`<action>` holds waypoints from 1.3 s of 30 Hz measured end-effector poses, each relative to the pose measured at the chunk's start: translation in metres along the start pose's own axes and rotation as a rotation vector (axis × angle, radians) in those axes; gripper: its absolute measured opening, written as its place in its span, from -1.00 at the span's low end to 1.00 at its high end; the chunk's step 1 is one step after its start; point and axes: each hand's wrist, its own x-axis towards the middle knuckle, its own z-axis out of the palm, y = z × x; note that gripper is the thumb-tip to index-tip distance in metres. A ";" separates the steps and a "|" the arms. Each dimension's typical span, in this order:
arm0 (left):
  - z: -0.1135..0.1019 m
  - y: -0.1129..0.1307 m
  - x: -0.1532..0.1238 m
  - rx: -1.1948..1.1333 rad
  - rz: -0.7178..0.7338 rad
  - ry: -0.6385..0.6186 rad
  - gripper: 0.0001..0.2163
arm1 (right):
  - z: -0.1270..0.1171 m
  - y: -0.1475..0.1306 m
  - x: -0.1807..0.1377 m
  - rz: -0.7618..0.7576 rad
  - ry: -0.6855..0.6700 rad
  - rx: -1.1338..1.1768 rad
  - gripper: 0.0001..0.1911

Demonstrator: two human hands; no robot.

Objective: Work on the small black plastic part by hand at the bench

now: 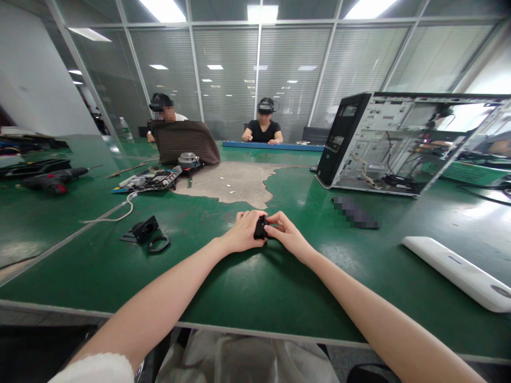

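Observation:
Between my two hands is a small black plastic part point(260, 227), just above the green tabletop in the middle of the view. My left hand point(244, 232) wraps round it from the left, fingers closed over its top. From the right, my right hand point(284, 232) pinches its edge with thumb and fingertips. My hands cover much of the part, so its exact kind is not clear. To the left of my hands lie a black bracket-like piece point(144, 230) with a round opening and a black ring-shaped frame point(158, 244).
An open computer case point(383, 143) stands at right, near a white elongated device point(455, 271) and a blurred dark object point(355, 211). At left are a circuit board point(149, 179), a cable point(130, 205) and a power drill point(54, 180). Two people sit across the green table point(255, 298).

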 end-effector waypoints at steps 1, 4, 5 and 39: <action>0.000 0.000 0.000 -0.001 0.001 -0.001 -0.48 | 0.000 0.001 0.001 0.004 0.005 -0.003 -0.75; -0.001 0.001 0.000 -0.003 0.002 -0.003 -0.48 | -0.001 0.003 0.002 0.020 0.013 -0.013 -0.72; -0.001 0.001 0.000 -0.004 0.002 -0.003 -0.48 | -0.001 0.003 0.002 0.025 0.010 -0.014 -0.71; 0.000 0.000 0.000 -0.015 -0.003 -0.004 -0.47 | -0.004 0.002 0.001 0.048 -0.021 0.010 -0.70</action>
